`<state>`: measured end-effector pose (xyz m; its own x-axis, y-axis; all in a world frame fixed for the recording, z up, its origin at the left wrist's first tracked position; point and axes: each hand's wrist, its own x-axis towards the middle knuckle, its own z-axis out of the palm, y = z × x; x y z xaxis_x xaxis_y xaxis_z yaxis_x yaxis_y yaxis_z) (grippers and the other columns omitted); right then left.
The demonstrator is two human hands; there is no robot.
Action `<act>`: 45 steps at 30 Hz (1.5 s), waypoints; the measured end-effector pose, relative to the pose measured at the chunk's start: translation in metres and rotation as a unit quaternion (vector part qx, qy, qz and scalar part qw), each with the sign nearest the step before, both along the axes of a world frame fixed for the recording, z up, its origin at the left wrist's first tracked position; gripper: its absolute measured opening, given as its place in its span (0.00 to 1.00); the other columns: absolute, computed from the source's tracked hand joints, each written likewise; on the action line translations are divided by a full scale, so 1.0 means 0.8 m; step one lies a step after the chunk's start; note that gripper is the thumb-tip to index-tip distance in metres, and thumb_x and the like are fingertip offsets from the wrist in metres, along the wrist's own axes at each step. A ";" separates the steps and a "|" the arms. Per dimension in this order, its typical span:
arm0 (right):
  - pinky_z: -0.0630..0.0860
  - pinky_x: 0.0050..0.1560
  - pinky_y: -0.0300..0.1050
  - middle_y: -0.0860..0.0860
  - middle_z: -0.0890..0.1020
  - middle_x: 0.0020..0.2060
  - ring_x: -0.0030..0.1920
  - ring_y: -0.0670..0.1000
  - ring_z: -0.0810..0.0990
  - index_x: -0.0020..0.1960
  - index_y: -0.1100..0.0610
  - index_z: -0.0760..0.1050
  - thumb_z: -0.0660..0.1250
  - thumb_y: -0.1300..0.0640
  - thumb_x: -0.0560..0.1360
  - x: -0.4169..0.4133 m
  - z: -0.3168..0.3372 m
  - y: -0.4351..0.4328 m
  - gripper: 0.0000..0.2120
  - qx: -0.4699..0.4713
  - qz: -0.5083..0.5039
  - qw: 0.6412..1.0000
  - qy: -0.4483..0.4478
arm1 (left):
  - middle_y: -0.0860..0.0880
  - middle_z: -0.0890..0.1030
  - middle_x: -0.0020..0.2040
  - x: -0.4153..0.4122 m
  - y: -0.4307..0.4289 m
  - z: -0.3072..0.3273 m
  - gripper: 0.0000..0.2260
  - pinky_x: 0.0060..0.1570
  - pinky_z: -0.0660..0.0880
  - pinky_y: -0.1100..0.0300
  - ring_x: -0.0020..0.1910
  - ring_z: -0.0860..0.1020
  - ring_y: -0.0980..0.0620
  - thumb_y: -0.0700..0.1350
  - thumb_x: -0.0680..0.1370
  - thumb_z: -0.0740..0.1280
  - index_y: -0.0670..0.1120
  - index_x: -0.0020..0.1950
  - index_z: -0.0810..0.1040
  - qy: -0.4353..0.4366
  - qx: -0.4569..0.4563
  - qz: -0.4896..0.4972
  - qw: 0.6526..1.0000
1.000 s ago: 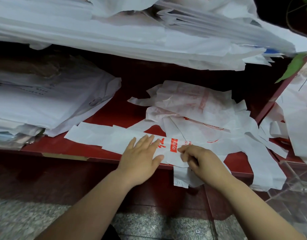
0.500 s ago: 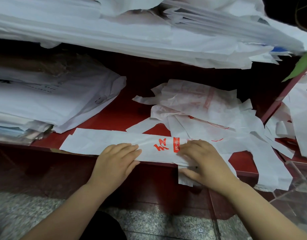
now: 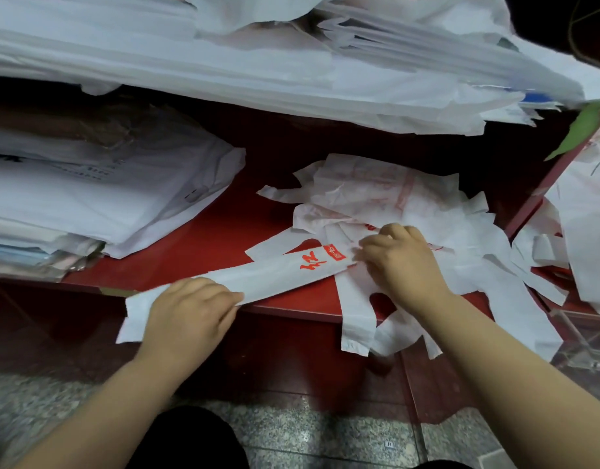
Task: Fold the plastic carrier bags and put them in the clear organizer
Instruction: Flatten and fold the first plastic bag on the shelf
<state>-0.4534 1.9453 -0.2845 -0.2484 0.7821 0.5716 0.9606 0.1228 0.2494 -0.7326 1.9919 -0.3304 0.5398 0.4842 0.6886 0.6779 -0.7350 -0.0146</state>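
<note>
The bag (image 3: 278, 275) is folded to a long narrow strip. It lies slanted over the front edge of the red shelf (image 3: 207, 245), and its left end hangs past this edge. The left hand (image 3: 187, 309) grips the strip near that end, with the fingers curled over the top. The right hand (image 3: 400, 262) pinches the other end with bent fingers, just beside the red print (image 3: 314, 262).

To do this step well, the person should probably pull the strip straight and flat on the shelf and press out the air. Then it can be folded from one end in short, even turns. The thin film likely slips easily, so one hand should hold while the other folds. The clear organizer (image 3: 583, 336) stands at the right front corner, near the loose pile (image 3: 393, 198).

The print is red brush characters and a small red block. Neither can be read with certainty.
</note>
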 end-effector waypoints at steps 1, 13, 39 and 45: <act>0.73 0.40 0.43 0.50 0.84 0.35 0.35 0.56 0.80 0.36 0.56 0.83 0.79 0.67 0.51 0.003 -0.001 0.003 0.15 0.000 -0.027 1.000 0.004 | 0.50 0.79 0.28 0.013 -0.008 0.003 0.14 0.36 0.65 0.59 0.28 0.79 0.49 0.47 0.69 0.59 0.46 0.32 0.83 0.017 -0.006 0.004 1.000; 0.76 0.52 0.45 0.53 0.82 0.49 0.49 0.54 0.81 0.54 0.53 0.68 0.58 0.53 0.66 -0.050 -0.071 -0.085 0.16 -0.045 0.078 0.979 0.185 | 0.51 0.73 0.20 0.126 -0.086 0.013 0.15 0.26 0.66 0.66 0.21 0.74 0.54 0.55 0.51 0.78 0.49 0.22 0.76 0.045 -0.127 -0.068 0.989; 0.68 0.45 0.28 0.48 0.81 0.39 0.46 0.43 0.75 0.40 0.59 0.79 0.64 0.52 0.70 -0.026 -0.065 -0.099 0.11 -0.088 0.014 0.872 0.481 | 0.70 0.79 0.45 0.115 -0.011 0.001 0.07 0.55 0.70 0.65 0.50 0.75 0.70 0.53 0.70 0.67 0.55 0.45 0.82 -0.112 -0.436 -0.229 0.863; 0.64 0.30 0.33 0.46 0.69 0.27 0.28 0.43 0.68 0.34 0.54 0.70 0.66 0.62 0.73 -0.027 -0.030 -0.062 0.10 -0.079 -0.136 0.781 0.604 | 0.50 0.76 0.29 0.153 -0.014 0.024 0.11 0.36 0.67 0.60 0.29 0.71 0.54 0.42 0.72 0.70 0.48 0.33 0.71 -0.239 -0.486 -0.059 0.839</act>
<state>-0.4748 1.8953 -0.3087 0.5848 0.7968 0.1519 0.4798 -0.1888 -0.8568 -0.6106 1.9807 -0.3116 0.3975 0.9051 0.1511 0.3577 -0.3045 0.8828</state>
